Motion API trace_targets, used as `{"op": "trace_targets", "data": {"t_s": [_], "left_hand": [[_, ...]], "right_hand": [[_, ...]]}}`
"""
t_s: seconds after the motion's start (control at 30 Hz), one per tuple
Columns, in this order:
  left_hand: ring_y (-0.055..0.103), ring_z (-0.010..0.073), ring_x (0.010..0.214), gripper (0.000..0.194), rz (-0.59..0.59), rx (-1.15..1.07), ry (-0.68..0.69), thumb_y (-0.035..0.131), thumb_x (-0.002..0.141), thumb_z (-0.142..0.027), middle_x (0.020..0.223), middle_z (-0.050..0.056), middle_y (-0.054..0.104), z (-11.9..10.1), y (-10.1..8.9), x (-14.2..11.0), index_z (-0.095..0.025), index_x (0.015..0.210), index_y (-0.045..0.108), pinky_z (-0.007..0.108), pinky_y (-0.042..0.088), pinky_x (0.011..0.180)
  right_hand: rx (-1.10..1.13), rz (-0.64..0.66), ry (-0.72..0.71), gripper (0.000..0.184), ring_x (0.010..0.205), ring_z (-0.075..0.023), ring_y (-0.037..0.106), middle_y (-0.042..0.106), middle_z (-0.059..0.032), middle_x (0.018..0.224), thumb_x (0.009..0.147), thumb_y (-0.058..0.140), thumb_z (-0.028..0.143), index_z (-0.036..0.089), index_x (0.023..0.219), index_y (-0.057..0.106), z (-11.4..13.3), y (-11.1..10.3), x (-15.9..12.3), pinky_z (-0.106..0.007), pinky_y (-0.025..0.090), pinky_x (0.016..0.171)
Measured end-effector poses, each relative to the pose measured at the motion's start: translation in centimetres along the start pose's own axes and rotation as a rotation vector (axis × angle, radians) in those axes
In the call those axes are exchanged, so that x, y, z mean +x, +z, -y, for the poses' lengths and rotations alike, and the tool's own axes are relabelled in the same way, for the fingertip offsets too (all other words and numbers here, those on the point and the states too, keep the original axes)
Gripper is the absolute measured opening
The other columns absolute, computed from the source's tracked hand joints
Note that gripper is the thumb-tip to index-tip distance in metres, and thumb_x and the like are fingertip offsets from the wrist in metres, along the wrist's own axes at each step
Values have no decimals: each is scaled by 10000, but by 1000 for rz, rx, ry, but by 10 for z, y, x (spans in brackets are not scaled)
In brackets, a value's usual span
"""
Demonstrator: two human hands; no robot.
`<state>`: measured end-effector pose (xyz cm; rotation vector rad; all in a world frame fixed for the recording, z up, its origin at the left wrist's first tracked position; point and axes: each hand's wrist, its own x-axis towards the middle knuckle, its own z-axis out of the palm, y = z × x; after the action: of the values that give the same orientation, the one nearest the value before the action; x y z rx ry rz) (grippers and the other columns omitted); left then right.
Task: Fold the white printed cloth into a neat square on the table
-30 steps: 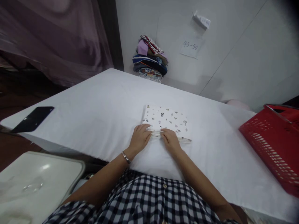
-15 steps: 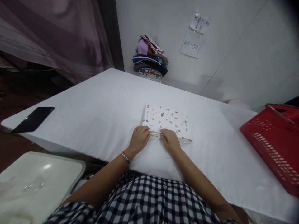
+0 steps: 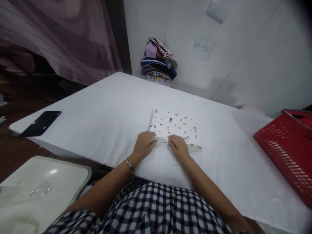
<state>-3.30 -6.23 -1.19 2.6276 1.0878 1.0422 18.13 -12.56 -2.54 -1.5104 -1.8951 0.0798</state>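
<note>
A folded white cloth (image 3: 174, 125) with small scattered prints lies flat on the white-covered table (image 3: 117, 107) in front of me. Several layers show along its near edge. My left hand (image 3: 144, 143) pinches that edge near its left corner, thumb below and fingers on top. Around the middle of the same edge, my right hand (image 3: 178, 145) grips the layers between thumb and fingers. The cloth's near right corner sticks out past my right hand. What lies under my fingers is hidden.
A black phone (image 3: 41, 123) rests at the table's left end. Folded clothes (image 3: 159, 61) are piled by the wall. At the right stands a red plastic basket (image 3: 287, 146). A white stool or chair seat (image 3: 56, 182) is at lower left, and a paper reads 45-50 (image 3: 201, 47).
The view has shifted slightly. My left hand has slid a little to the left along the cloth's edge; my right hand keeps its grip. The upper wall paper's writing no longer shows.
</note>
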Motion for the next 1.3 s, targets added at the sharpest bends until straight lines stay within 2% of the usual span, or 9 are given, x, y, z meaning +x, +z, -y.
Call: {"op": "trace_targets", "data": {"t_s": [0.17,0.43,0.53,0.7,0.97,1.13,1.3], "left_hand": [[538,228,1014,142,-23,-34,-14,557,857,-242,1029,86,623,7,-6,-6,-186,982,594,395,447,892],[514,217,1040,109,-22,-123,-41,506,880,-218,1046,82,590,4,-8,0,-192,876,611,394,448,907],[510,210,1050,163,-16,-143,-134,473,901,-239,1036,71,592,4,-7,3,-200,858,625,384,440,920],[531,194,979,156,-39,-246,-346,525,873,-297,971,48,596,5,-3,4,-204,801,628,356,448,882],[571,159,856,215,-1,-474,-563,530,841,-330,917,26,592,7,0,9,-205,699,631,290,477,753],[574,159,867,226,13,-493,-596,528,836,-346,910,23,599,10,1,9,-208,698,641,295,473,798],[582,160,865,265,4,-478,-556,500,859,-349,893,26,609,13,3,8,-208,689,646,307,481,822]], "right_hand": [[5,16,29,237,1052,-212,592,685,-60,1077,934,434,277,227,1009,654,0,0,1,-399,428,933],[31,45,46,217,1023,-199,595,686,-53,1044,936,422,277,222,955,631,-1,-1,5,-368,434,915],[-11,73,22,207,1031,-203,584,679,-56,1061,933,429,252,214,980,626,2,-3,5,-365,419,920],[-158,106,-44,240,1056,-225,553,653,-90,1115,929,438,210,192,1101,604,17,-5,13,-388,378,926],[-222,242,-153,252,1066,-216,542,656,-92,1104,909,453,134,184,1102,608,38,12,39,-380,378,900],[-213,168,-230,302,1155,-213,495,594,-107,1243,905,443,106,183,1164,577,41,23,44,-375,379,913],[-215,167,-307,210,1222,-225,445,540,-90,1323,930,443,157,205,1007,632,42,28,47,-390,379,934]]}}
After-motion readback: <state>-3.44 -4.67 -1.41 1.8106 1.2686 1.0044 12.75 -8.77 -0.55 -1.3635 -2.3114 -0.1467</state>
